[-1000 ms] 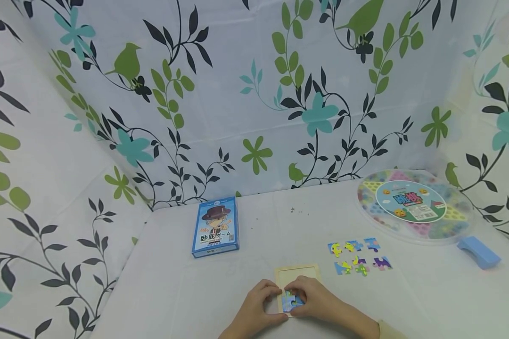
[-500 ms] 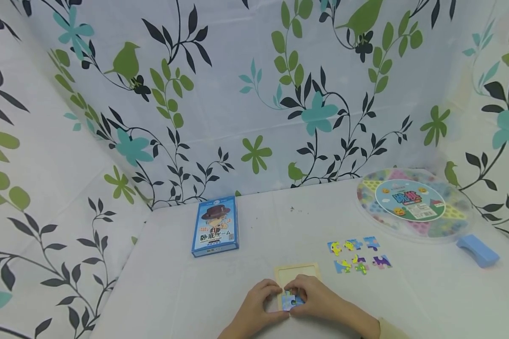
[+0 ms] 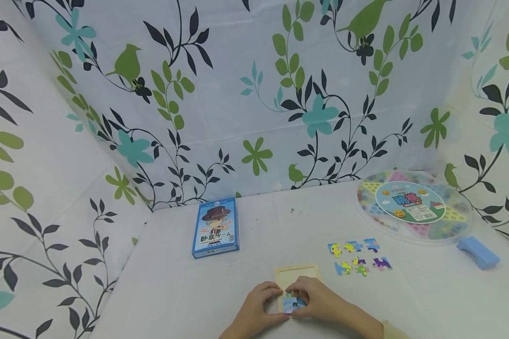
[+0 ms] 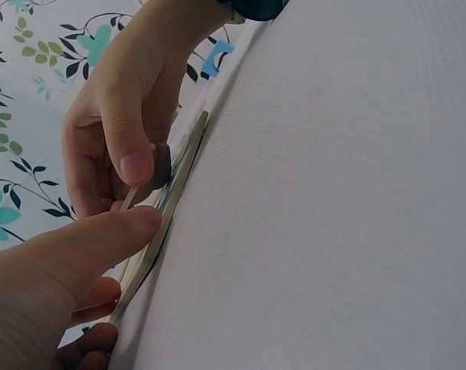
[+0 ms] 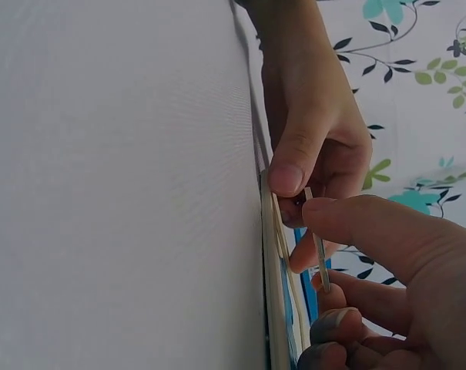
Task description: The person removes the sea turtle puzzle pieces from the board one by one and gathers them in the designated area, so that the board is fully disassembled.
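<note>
A shallow pale wooden puzzle tray lies on the white table in front of me, with blue jigsaw pieces at its near end. My left hand grips the tray's near left corner, thumb along the near rim and fingers at the left side. Over the tray's right side, my right hand pinches a thin puzzle piece between thumb and fingers. The right wrist view shows that piece edge-on, tilted above the tray. My right fingers hide part of the pieces in the head view.
Several loose puzzle pieces lie in two rows right of the tray. Behind them are a round clear game case and a blue curved block. A blue card-game box lies back left, before a patterned cloth backdrop.
Both hands keep nearly the same pose. The right hand has shifted very slightly to the right with its puzzle piece; the tray stays in place.
</note>
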Motion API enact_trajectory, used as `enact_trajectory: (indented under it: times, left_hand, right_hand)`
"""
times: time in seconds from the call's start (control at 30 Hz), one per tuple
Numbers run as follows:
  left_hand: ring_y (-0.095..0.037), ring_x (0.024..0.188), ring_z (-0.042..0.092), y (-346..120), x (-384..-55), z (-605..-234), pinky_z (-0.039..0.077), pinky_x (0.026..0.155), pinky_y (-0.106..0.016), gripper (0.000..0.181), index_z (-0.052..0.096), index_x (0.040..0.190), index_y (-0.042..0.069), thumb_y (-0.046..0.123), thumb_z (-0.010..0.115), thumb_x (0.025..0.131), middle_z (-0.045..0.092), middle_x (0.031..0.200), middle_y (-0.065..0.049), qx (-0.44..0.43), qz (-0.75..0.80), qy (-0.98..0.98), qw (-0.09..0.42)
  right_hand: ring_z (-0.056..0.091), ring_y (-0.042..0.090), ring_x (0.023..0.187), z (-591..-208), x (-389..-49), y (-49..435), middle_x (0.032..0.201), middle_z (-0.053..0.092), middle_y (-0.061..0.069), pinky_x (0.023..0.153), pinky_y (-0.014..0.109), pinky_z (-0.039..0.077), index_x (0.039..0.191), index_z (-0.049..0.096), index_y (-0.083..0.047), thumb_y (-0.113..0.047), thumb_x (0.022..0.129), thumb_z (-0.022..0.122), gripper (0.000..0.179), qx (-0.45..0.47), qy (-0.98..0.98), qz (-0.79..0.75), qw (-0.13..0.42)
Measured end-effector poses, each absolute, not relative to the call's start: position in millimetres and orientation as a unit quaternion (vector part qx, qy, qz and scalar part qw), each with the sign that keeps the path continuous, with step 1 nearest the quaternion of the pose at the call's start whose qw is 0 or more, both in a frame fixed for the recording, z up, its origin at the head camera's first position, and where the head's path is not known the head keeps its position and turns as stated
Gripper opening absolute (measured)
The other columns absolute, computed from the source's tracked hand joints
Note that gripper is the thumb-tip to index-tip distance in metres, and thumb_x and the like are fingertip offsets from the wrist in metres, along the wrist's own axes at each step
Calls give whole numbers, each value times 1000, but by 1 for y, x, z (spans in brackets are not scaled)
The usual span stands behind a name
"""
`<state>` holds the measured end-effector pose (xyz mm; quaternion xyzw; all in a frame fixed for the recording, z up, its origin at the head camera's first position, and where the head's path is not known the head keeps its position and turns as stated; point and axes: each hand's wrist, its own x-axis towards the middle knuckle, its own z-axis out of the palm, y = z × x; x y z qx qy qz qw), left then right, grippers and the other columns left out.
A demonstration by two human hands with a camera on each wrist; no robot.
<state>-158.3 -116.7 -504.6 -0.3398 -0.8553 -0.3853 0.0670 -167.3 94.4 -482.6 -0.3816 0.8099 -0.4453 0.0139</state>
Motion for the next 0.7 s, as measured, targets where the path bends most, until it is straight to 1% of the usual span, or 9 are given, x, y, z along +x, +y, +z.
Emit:
enact_trajectory:
  times: [0.1,0.2,0.27,0.4,0.53,0.63,0.7]
  left_hand:
    - [-8,91,50,-117,-157,-503,44,76,-24,43,64,99,5,40,69,74,55,104,4,-334,-384,-859,57]
    - [-9,92,50,-118,-158,-501,44,77,-24,43,65,100,5,39,70,74,55,104,5,-329,-382,-862,46]
    - [-9,93,50,-118,-158,-501,44,78,-25,43,65,100,5,39,70,74,55,104,5,-326,-381,-864,40]
    - [-11,96,51,-119,-158,-500,43,81,-27,42,65,101,6,39,70,74,56,105,6,-328,-374,-867,41]
    - [-11,97,51,-119,-158,-499,42,83,-29,44,65,102,8,40,70,74,57,106,6,-327,-360,-873,41]
    - [-13,101,49,-119,-157,-497,40,87,-34,48,64,106,10,44,69,73,56,109,8,-316,-349,-882,15]
    - [-13,103,48,-118,-156,-496,38,90,-35,50,64,107,11,45,70,72,54,111,9,-304,-348,-886,-8]
  right_hand:
    - [38,-2,55,-481,-166,97,77,48,-12,49,15,37,101,62,-1,-17,70,76,38,-373,812,-448,23]
    - [38,-2,54,-479,-166,103,80,50,-12,53,17,41,105,61,1,-17,70,76,42,-356,815,-455,36]
    - [38,-2,53,-478,-166,108,83,53,-9,54,19,42,107,59,2,-16,71,75,44,-348,815,-462,38]
    - [40,-2,52,-475,-165,119,88,56,-4,50,20,42,109,58,3,-11,72,74,42,-340,813,-471,33]
    - [41,-1,54,-470,-164,133,90,56,-3,48,20,41,109,58,1,-11,72,73,42,-324,819,-472,33]
    - [39,-1,54,-469,-164,145,89,55,-3,47,19,40,108,58,1,-11,71,74,42,-326,821,-469,12]
    - [38,-2,54,-469,-164,153,88,55,-3,46,19,39,107,58,1,-9,71,74,41,-333,820,-465,-13]
